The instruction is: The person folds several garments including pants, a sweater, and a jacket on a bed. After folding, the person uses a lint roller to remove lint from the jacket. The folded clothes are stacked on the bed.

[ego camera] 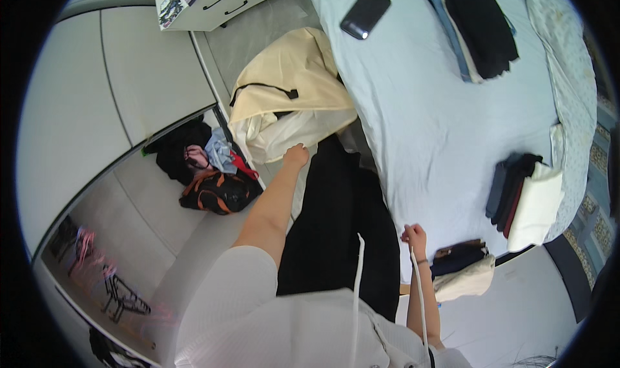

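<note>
A large cream fabric bag (295, 72) with a black strap lies on its side between the wardrobe and the bed, and pale cloth shows in its mouth. My left hand (296, 155) is closed at the lower rim of this bag. By the near edge of the bed, my right hand (415, 236) is loosely curled, with nothing visible in it. Folded dark and beige clothes (462, 271) lie just beside the right wrist. Farther up the bed are a stack with white cloth on top (535, 208) and a stack with black cloth on top (482, 29).
A black phone (365, 13) lies on the pale blue bedsheet (436, 140). At the left, the open wardrobe (145, 218) holds a black and orange bag (220, 192), heaped clothes (193, 150) and hangers (123, 293). A white drawer cabinet (218, 5) stands beyond the cream bag.
</note>
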`<state>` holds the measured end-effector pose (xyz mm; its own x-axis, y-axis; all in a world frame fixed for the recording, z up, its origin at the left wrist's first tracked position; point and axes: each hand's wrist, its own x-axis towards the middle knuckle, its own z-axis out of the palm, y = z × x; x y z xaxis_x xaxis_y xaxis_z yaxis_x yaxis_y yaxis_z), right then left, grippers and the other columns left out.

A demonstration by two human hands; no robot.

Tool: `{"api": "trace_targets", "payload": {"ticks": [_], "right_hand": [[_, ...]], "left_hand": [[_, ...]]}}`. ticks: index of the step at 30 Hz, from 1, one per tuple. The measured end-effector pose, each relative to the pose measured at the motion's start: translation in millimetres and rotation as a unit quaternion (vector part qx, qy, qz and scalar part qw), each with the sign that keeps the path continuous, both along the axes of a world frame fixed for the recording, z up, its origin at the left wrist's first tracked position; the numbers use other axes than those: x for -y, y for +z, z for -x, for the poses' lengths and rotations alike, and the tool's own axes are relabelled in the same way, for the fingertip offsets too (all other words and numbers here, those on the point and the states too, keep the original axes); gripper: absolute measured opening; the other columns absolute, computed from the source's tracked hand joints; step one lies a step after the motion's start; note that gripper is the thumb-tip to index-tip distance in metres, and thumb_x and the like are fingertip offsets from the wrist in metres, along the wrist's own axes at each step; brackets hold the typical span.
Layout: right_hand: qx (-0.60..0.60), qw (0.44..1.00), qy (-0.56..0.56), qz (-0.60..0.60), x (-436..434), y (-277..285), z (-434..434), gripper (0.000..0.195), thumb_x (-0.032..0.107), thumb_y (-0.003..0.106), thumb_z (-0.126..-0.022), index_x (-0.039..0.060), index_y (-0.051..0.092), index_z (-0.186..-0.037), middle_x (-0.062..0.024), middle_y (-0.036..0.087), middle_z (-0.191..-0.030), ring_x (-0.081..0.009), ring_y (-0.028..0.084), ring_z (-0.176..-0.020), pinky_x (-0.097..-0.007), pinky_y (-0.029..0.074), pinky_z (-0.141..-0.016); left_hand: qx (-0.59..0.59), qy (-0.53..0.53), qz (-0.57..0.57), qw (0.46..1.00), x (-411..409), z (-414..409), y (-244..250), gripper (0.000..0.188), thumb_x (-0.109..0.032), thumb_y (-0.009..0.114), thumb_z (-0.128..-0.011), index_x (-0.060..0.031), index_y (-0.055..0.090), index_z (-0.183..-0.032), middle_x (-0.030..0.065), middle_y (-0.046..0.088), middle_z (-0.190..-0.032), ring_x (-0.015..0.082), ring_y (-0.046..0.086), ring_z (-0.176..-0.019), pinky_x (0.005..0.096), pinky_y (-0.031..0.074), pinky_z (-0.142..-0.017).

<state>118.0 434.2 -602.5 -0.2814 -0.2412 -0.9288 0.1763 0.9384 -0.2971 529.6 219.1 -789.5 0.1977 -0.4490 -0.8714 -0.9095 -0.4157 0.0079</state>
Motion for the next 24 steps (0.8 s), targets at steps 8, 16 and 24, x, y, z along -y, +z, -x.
{"api": "trace_targets", "payload": {"ticks": [8, 16, 24], "right_hand": [[-0.082, 0.995, -0.054, -0.03, 22.7, -40.1, -19.7, 0.018, 0.021, 0.056, -0.096, 0.0044, 0.06, -0.089, -0.0045, 0.062, -0.074, -0.0131, 0.062, -0.068, -0.0289, 0.056, -0.064], [-0.153, 0.98, -0.066, -0.108, -18.5, -49.2, 4.7, 0.019, 0.022, 0.057, -0.097, 0.0043, 0.061, -0.091, -0.0053, 0.064, -0.077, -0.0121, 0.062, -0.066, -0.0243, 0.05, -0.06], [-0.151, 0.981, -0.04, -0.113, -28.4, -31.0, 7.4, 0.017, 0.02, 0.057, -0.095, 0.0037, 0.061, -0.089, -0.0057, 0.065, -0.076, -0.0129, 0.063, -0.065, -0.0243, 0.051, -0.06]], "left_hand": [[0.065, -0.126, 0.054, 0.988, 71.7, -91.0, -243.2, 0.055, -0.033, 0.049, -0.092, -0.0113, 0.041, -0.142, 0.0117, 0.046, -0.143, 0.0324, 0.039, -0.135, 0.0524, 0.036, -0.107], [-0.128, -0.041, 0.091, 0.987, 122.8, -104.4, -322.4, 0.053, -0.039, 0.045, -0.094, -0.0097, 0.046, -0.139, 0.0167, 0.048, -0.141, 0.0355, 0.042, -0.132, 0.0458, 0.034, -0.11], [-0.046, -0.115, 0.211, 0.97, 93.2, -56.7, -290.0, 0.059, -0.045, 0.052, -0.092, -0.0119, 0.044, -0.14, 0.0168, 0.053, -0.136, 0.0326, 0.055, -0.119, 0.0426, 0.045, -0.099]]}}
